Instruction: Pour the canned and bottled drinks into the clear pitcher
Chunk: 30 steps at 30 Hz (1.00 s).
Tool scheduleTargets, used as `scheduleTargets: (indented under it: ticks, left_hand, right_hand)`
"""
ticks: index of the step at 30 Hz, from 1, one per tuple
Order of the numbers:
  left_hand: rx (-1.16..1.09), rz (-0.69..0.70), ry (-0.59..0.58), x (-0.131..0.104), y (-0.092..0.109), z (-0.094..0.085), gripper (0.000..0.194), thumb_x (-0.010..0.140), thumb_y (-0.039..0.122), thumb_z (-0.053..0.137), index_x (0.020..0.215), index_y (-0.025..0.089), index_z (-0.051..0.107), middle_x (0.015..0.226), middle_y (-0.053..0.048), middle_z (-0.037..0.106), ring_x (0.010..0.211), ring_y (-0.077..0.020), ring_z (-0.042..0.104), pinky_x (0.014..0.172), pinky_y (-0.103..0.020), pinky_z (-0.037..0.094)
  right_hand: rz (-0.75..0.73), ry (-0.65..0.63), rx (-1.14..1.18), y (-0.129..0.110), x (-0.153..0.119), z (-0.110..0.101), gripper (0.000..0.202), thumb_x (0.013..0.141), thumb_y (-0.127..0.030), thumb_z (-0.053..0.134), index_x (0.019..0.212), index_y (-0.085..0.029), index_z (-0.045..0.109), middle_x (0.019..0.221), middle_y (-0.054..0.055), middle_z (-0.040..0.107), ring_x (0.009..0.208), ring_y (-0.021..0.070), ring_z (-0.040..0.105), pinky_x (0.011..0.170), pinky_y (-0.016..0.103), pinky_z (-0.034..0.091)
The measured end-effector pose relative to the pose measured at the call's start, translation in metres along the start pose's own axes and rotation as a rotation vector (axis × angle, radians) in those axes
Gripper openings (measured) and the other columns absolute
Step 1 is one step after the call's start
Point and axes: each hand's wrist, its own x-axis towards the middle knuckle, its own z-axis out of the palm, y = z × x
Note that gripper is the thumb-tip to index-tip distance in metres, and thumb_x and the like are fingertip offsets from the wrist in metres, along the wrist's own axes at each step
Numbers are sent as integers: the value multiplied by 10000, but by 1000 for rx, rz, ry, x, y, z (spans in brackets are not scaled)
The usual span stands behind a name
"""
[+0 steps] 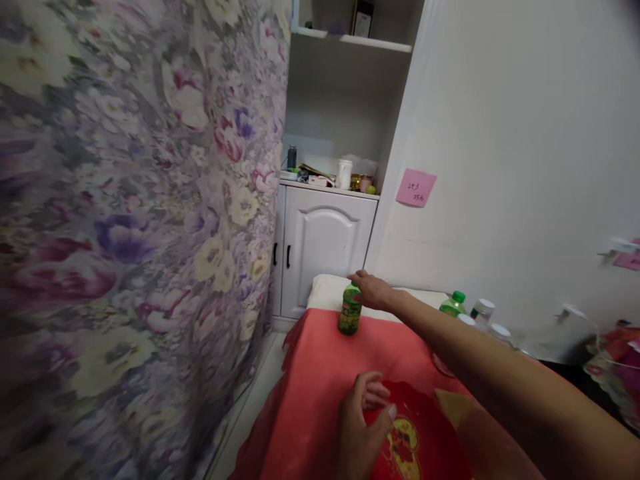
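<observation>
The right hand point(373, 290) rests open-fingered atop the green bottle point(349, 310); more bottles point(473, 313) stand near the wall. The left hand point(363, 417), loosely curled and empty, touches the red cloth point(315, 373) beside a floral curtain point(135, 220).

On my left hangs a floral curtain point(125, 233), purple and cream, filling that side. Far ahead I see a white cabinet point(323, 247) with an arched door under open shelves point(350, 40). A pale wall point(500, 133) on the right carries a pink sticky note point(416, 187).

Green bottle point(350, 311) on red cloth point(320, 380). Purple-and-cream floral curtain point(135, 220). White cabinet point(323, 247), pink note point(416, 187)
</observation>
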Motion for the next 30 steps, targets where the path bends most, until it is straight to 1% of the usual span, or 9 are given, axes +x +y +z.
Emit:
scheduleTargets:
  ticks: [8,13,16,18,20,22,24,26,30]
  left_hand:
    - [-18,15,5,2,2,0,406,727,220,634,1119,120,603,960,-118,704,859,-239,673,841,-385,547]
    - [-23,66,23,8,-6,-3,380,741,235,658,1105,138,616,936,-97,717,821,-227,696,820,-379,566]
    - [-3,82,99,12,-14,-8,444,764,293,658,1175,139,596,1044,-134,715,868,-250,713,850,-429,580]
    - [61,136,173,15,-19,-10,530,772,315,651,1262,135,562,1182,-176,686,1013,-300,702,931,-501,561]
    - [172,260,239,15,-22,-11,614,759,287,661,1338,137,522,1339,-202,617,1232,-349,614,1068,-573,475]
    - [286,384,254,14,-27,-8,684,738,240,683,1390,160,491,1459,-197,541,1390,-369,487,1163,-611,373]
    - [365,460,196,10,-32,-2,729,733,206,704,1424,206,475,1519,-169,503,1447,-365,428,1191,-624,336]
    - [407,500,107,5,-36,5,744,736,186,714,1438,244,475,1532,-149,509,1446,-355,442,1187,-624,352]
    - [432,487,-12,-2,-38,16,674,729,200,720,1381,226,553,1441,-164,609,1367,-363,542,1147,-618,414]
  right_hand:
    - [55,113,57,0,-22,18,303,995,-290,604,1277,-180,605,1274,88,635,1008,222,666,869,419,561]
    - [102,220,122,-8,-56,7,269,951,-136,531,1193,-157,647,1188,102,640,948,204,667,816,310,500]
    - [124,309,166,-12,-95,-6,290,940,-115,515,1202,-173,624,1189,95,621,957,199,660,817,292,492]
    - [123,359,199,-15,-131,-11,297,936,-104,520,1210,-185,598,1192,83,606,948,183,653,824,281,498]
    - [79,438,313,-20,-172,-11,285,918,-79,531,1171,-193,593,1138,74,602,937,182,651,812,285,511]
    - [49,505,437,-27,-211,-8,259,933,-90,516,1147,-216,590,1094,66,605,950,199,655,819,314,525]
    - [37,530,498,-35,-245,-5,292,946,-91,501,1186,-242,574,1122,69,606,1015,213,648,844,330,531]
    - [27,561,528,-42,-269,-1,330,948,-80,494,1212,-266,564,1145,65,611,1041,211,646,840,319,537]
    - [10,567,553,-49,-294,3,356,936,-60,502,1209,-275,577,1096,52,629,984,201,651,816,303,545]
